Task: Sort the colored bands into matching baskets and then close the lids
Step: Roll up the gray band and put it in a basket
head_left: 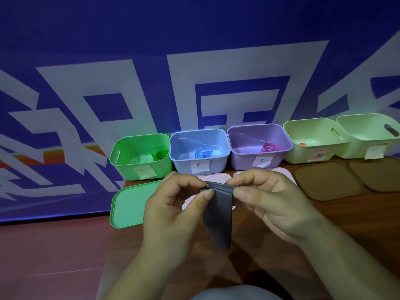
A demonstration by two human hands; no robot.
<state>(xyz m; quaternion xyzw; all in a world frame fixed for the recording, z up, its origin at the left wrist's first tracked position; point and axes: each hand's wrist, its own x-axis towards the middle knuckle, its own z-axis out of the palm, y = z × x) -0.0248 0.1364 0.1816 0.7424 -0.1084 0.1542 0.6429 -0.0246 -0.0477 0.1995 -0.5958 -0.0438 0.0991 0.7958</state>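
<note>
Sorting looks nearly finished, with the closing not begun. 5 baskets stand in a row at the back of the worktop, all open. The green basket holds a rolled green band, the blue basket a blue band, and the purple basket a pink band. Something orange shows low in the first pale green basket. The far pale green basket shows no band from this angle.

The grey band is in the air in front of the baskets. The left hand pinches its folded top edge between thumb and fingers, and the right hand pinches the same edge from the other side, while the rest hangs down. My guess is that it belongs in the far right basket, though the paper labels are too blurred to read.

After that, 5 lids are left. The green lid and 2 brown lids lie flat in front of their baskets. 2 pale lids are mostly hidden behind the hands.

Room is tight on the left: the green basket and its lid sit at the worktop's left edge, and the lid seems to reach past it, so it could slip if nudged. The baskets stand almost wall to wall, and the way to the far basket crosses over the brown lids — open air, nothing tall in it.
</note>
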